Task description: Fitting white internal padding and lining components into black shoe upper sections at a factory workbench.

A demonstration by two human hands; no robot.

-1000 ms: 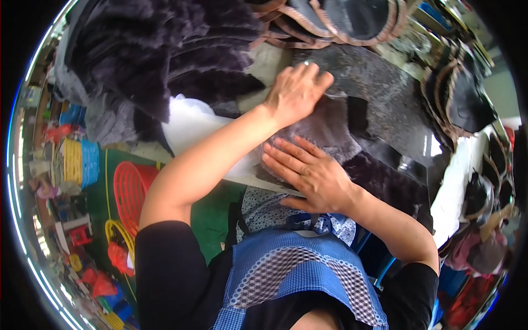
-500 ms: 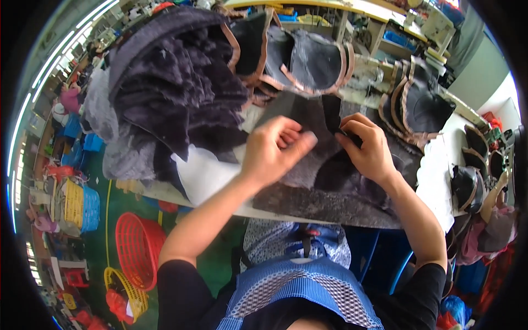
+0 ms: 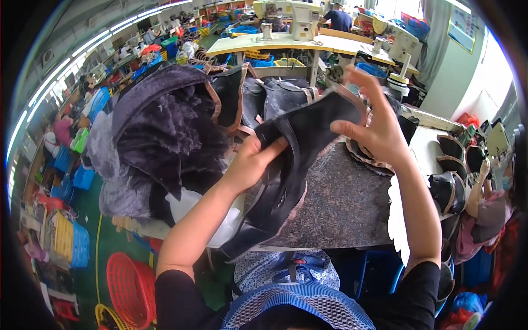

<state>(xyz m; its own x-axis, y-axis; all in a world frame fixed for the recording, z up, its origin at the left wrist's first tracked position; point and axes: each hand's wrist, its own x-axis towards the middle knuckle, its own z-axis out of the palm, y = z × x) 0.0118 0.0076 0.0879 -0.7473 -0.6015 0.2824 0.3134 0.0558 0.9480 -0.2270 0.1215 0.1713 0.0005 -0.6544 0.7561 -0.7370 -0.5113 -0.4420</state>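
Note:
A black leather boot upper [image 3: 311, 129] with a pale tan fleecy edge is raised over the work table, slanting from lower left to upper right. My left hand [image 3: 248, 165] grips it at its left side, the thumb lying on top and the other fingers hidden beneath. At its upper right end my right hand [image 3: 379, 124] is spread, thumb and fingers apart around the end; I cannot tell whether the thumb touches it. A dark speckled mat [image 3: 349, 195] lies on the table below.
Dark fleece pieces [image 3: 165, 126] are heaped on the left. More black uppers [image 3: 283, 99] stand behind the held one. A white sheet [image 3: 397, 220] lies at the right edge. A red basket [image 3: 131, 289] stands on the floor; a sewing machine [image 3: 302, 22] is on a far table.
The view has tilted up. Dark fleece pieces lay under both hands before; now my left hand holds a black upper, and my right hand has risen and spread its fingers.

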